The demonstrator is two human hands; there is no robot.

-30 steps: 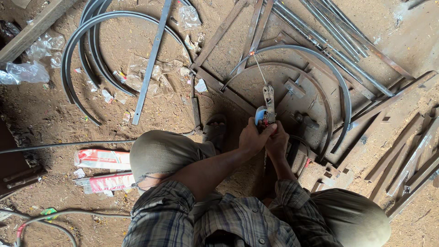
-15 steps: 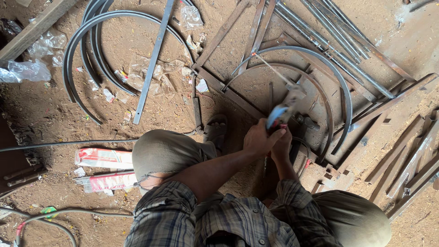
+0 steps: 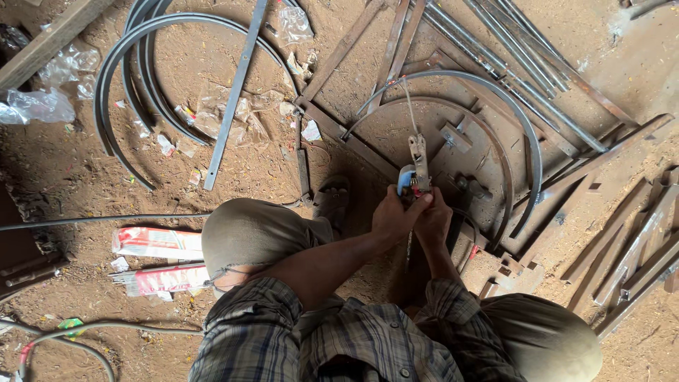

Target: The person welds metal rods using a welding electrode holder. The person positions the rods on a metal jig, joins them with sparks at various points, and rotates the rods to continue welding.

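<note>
Sunlit dirt floor (image 3: pixel 212 177) strewn with curved steel hoops (image 3: pixel 117 85), iron bars (image 3: pixel 233 92), plastic scraps (image 3: pixel 42 106) and cables (image 3: pixel 92 221).

The person squats, both forearms reaching forward between the knees; left hand (image 3: pixel 393 216) and right hand (image 3: pixel 433 221) are pressed together, fingers curled closed.
</note>
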